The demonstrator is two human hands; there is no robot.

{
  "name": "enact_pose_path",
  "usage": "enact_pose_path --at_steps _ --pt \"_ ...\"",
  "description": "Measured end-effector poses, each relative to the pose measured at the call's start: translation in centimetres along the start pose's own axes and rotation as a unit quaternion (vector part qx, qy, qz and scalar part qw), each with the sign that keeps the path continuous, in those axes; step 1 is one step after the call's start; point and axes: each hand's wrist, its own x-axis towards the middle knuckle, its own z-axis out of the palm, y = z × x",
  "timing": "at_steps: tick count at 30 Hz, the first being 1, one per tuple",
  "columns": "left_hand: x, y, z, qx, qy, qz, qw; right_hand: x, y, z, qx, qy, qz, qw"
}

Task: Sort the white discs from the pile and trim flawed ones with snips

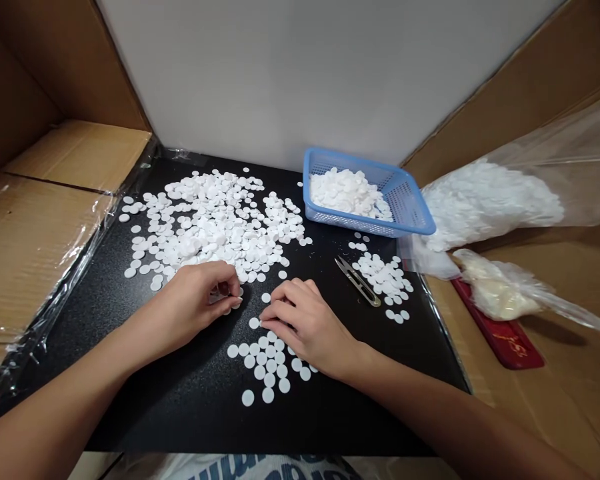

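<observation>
Small white round discs lie all over the black tabletop (180,400). At the front edge of the large disc pile (215,227), my left hand (200,297) pinches a white disc (237,303) between thumb and fingertips. My right hand (310,323) is beside it, fingers curled and tips pressed together at a white disc (261,324). Part of a looser, flat group of discs (265,360) spreads below and under my right hand. Both hands stay close to the table surface.
A blue plastic basket (415,207) holding more discs stands at the back right. Thread snips (359,282) lie beside a smaller disc pile (385,277). Farther right are a clear bag of white pieces (495,200), a small knotted bag (500,287) and a red case (517,347). Cardboard flanks both sides.
</observation>
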Motion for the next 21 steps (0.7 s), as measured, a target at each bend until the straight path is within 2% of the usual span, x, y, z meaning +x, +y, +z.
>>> enact_pose_path --at_steps 2,5,8,11,13,15,18,21 --pt "0.0 0.3 0.0 -0.05 0.009 -0.015 0.999 0.2 -0.1 -0.8 0.045 -0.004 0.025 0.999" --pt "-0.1 0.4 0.3 -0.077 0.014 -0.026 0.997 0.3 1.2 -3.5 0.061 0.017 0.086 0.994" --pt "-0.2 0.2 0.9 -0.051 -0.007 -0.014 0.999 -0.7 4.4 -6.7 -0.04 0.046 0.171 0.983" --pt "-0.2 0.2 1.8 -0.019 -0.014 0.014 1.0 -2.3 7.7 -8.6 -0.142 0.022 0.246 0.959" --pt "-0.1 0.2 2.4 -0.006 -0.011 0.031 0.999 -3.3 9.1 -8.9 -0.17 0.001 0.268 0.948" --pt "0.0 0.2 2.7 0.007 -0.005 0.042 0.999 -3.7 9.6 -8.8 -0.198 0.009 0.268 0.943" --pt "0.0 0.1 2.8 0.025 0.012 0.051 0.998 -3.4 8.9 -8.5 -0.222 0.061 0.246 0.942" --pt "0.0 -0.1 2.4 0.031 0.03 0.056 0.997 -2.6 7.3 -7.8 -0.167 0.096 0.208 0.959"
